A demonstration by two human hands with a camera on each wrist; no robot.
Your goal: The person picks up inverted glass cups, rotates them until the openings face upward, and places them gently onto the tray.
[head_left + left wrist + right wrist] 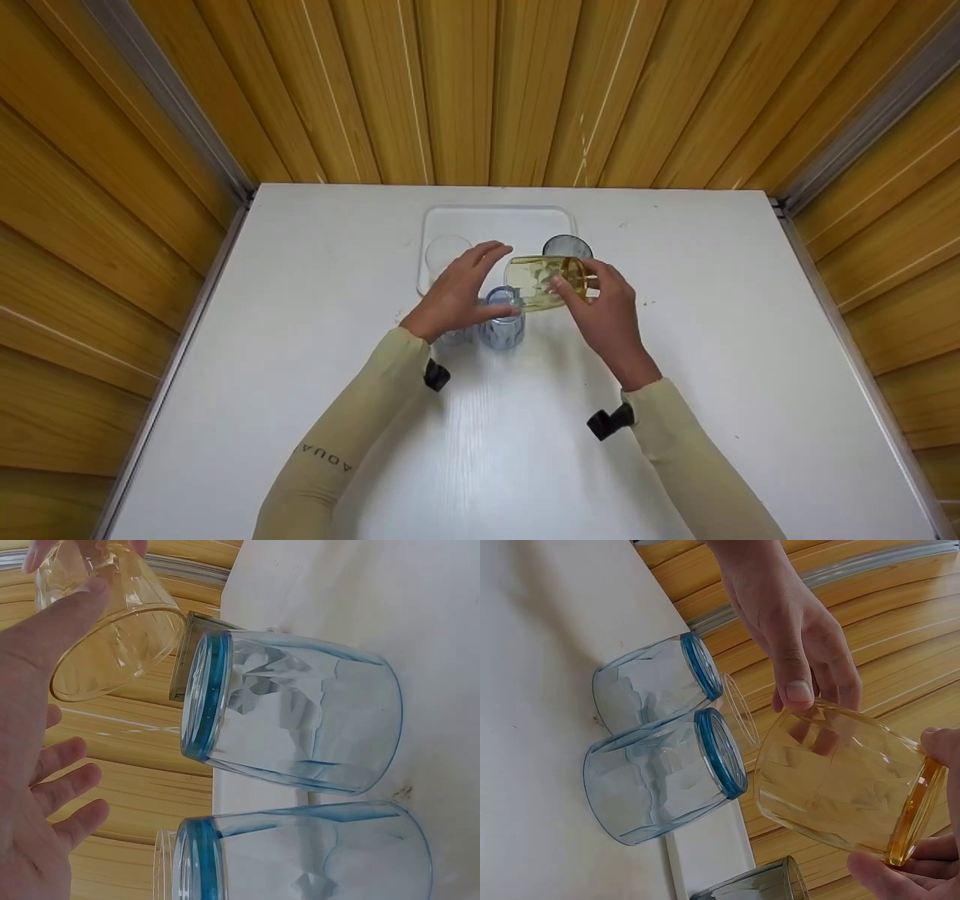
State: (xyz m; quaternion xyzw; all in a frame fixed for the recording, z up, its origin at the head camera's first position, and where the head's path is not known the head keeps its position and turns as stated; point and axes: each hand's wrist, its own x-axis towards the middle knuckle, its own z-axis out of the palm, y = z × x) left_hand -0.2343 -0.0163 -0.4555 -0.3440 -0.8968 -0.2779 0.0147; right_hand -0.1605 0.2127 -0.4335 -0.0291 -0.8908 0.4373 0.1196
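A yellow glass tumbler (534, 276) lies sideways in the air, its wider mouth toward the left. My right hand (611, 311) grips it by the thick base, thumb in front. At the mouth end is my left hand (459, 292), its fingers extended and the thumb at or close to the rim; contact is unclear. Below, two blue glass tumblers stand upside down side by side on the table, the right one (501, 334) and the left one (315, 855). The left one is largely hidden by my left hand in the head view.
Behind the blue tumblers lies a white tray (495, 214). A clear glass (448, 251) is at its left side, and a grey glass (568, 246) stands by its right edge. Wood-patterned walls (457, 90) enclose the white table (750, 337) at the back and sides.
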